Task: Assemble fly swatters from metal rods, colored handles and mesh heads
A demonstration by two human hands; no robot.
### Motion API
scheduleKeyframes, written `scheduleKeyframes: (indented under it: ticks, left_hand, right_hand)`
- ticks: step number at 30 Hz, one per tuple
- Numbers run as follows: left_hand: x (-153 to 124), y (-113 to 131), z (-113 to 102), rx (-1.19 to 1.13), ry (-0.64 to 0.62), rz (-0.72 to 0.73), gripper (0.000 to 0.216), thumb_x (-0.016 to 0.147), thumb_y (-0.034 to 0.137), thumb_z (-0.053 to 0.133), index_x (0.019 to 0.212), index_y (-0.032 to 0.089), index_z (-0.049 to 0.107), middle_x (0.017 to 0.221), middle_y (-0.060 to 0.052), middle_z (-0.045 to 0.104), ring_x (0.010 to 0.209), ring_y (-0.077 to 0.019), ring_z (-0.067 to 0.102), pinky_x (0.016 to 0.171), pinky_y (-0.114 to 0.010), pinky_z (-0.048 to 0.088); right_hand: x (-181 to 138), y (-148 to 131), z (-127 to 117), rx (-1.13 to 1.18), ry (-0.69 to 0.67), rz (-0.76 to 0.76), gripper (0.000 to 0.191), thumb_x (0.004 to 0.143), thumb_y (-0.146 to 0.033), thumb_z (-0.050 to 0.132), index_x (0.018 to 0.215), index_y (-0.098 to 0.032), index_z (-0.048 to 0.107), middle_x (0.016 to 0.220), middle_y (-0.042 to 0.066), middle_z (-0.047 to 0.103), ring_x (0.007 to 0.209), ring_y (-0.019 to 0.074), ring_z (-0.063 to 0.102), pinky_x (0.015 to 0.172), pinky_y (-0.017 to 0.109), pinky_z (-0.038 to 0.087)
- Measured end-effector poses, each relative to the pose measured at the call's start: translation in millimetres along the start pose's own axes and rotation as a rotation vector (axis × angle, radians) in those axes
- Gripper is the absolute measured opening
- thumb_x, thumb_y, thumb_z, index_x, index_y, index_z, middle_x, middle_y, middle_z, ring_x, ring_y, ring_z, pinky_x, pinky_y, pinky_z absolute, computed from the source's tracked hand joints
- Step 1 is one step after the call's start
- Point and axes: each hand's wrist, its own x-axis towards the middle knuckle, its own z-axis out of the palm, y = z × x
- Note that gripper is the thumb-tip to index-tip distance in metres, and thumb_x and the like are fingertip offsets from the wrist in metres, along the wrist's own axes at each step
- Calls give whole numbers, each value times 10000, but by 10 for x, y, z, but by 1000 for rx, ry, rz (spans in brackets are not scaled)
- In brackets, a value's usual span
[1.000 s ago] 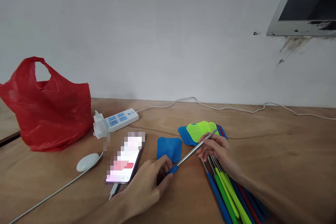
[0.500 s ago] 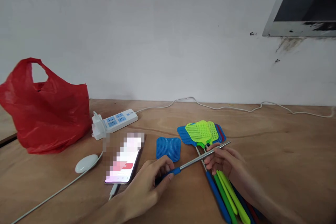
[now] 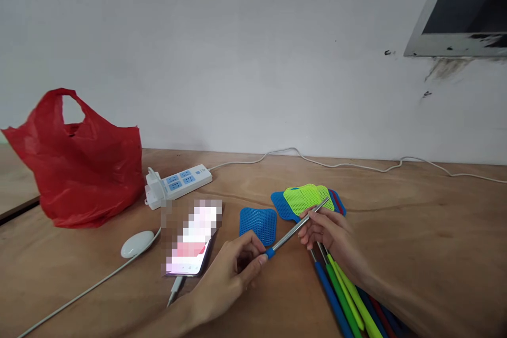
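My left hand [image 3: 232,280] is closed around the blue grip [image 3: 270,253] of a fly swatter handle, most of the grip hidden in the fingers. The handle's bare silver rod [image 3: 288,236] slants up and right, with no head on its tip. Near that tip, my right hand [image 3: 328,235] pinches the rod between thumb and fingers. A loose blue mesh swatter head [image 3: 258,224] lies on the table just beyond my left hand. Beneath and behind my right hand is a pile of fly swatters, with yellow-green heads [image 3: 303,198] on top and blue, green and yellow grips [image 3: 344,296] pointing toward me.
Left of my left hand lies a phone [image 3: 198,237], its lit screen partly pixelated, with a cable plugged in. Behind it are a white power strip [image 3: 186,182] and a white oval device [image 3: 137,244]. A red plastic bag [image 3: 91,169] stands at far left. A thin cord runs along the wall.
The rod has tilted more steeply upward, its tip moving left and up. My right hand has shifted slightly left and up with it. The whole view has moved a little.
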Motion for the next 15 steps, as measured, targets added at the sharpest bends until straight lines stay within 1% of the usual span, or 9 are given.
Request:
scheduleKeyframes:
  ticks: [4, 7, 9, 11, 15]
  left_hand:
    - [11, -22, 17, -75, 8, 13, 312, 951, 499, 546, 905, 192, 517, 718, 27, 544, 633, -125, 517, 566, -235, 423]
    - [13, -22, 10, -72, 8, 6, 313, 948, 500, 548, 914, 191, 517, 720, 28, 547, 622, -122, 518, 556, -234, 414]
    - [11, -2, -1, -16, 5, 0, 308, 951, 499, 537, 942, 192, 527, 729, 23, 565, 629, -128, 533, 558, -239, 408]
    - [5, 35, -12, 86, 12, 2, 295, 963, 488, 515, 973, 195, 547, 739, 19, 581, 658, -139, 549, 576, -247, 401]
    - [-15, 117, -24, 294, 2, 19, 316, 991, 463, 454, 889, 196, 589, 685, 31, 554, 642, -139, 509, 572, -256, 349]
  right_hand:
    - [-52, 75, 88, 15, -65, 94, 384, 677, -506, 817, 780, -148, 723, 640, 86, 732, 552, 185, 661, 486, 264, 480]
    - [-93, 89, 136, 18, -88, 100, 384, 698, -506, 809, 806, -143, 744, 681, 92, 743, 575, 167, 657, 509, 255, 481]
    - [-109, 77, 126, 23, -77, 98, 380, 697, -502, 814, 808, -143, 755, 678, 87, 739, 571, 161, 651, 508, 250, 476]
    - [-121, 55, 83, 27, -61, 103, 368, 693, -488, 823, 814, -146, 764, 678, 84, 735, 579, 164, 651, 511, 251, 475]
    - [-178, 23, -43, 36, -23, 89, 329, 717, -463, 815, 827, -156, 771, 698, 82, 734, 610, 171, 650, 528, 256, 484]
